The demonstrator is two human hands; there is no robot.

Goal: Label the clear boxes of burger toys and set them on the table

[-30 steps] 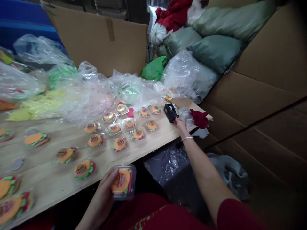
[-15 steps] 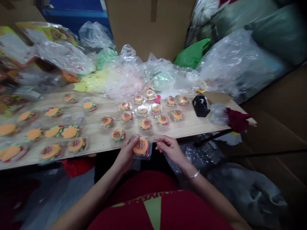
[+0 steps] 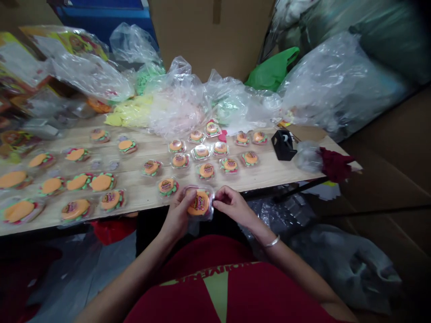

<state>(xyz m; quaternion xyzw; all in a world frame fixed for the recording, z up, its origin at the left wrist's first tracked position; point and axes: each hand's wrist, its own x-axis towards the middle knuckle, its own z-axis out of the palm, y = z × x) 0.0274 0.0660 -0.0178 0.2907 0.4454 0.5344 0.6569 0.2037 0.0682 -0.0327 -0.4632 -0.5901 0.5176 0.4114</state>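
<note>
My left hand (image 3: pixel 179 214) is closed on the left side of a clear plastic package (image 3: pixel 210 211) with an orange-topped toy burger (image 3: pixel 199 202) inside, thumb resting over its top. A dark printed label shows on the bun. My right hand (image 3: pixel 233 204) is at the package's right edge, thumb and forefinger pinched together and touching it or nearly so. Whatever the pinch holds is too small to make out. Beyond my hands, several similar packaged burgers (image 3: pixel 206 171) lie on the wooden table (image 3: pixel 266 175), some with printed labels.
A black tape dispenser (image 3: pixel 283 146) stands to the right, beside a clear round container (image 3: pixel 309 157) and a dark red cloth (image 3: pixel 335 163). Clear bags (image 3: pixel 178 98) of coloured pieces line the back. At left are more burgers (image 3: pixel 52 185), some with plain buns.
My right hand has moved left, from a gap beside the package up to its right edge. The left hand keeps its hold on the package. The view has shifted slightly.
</note>
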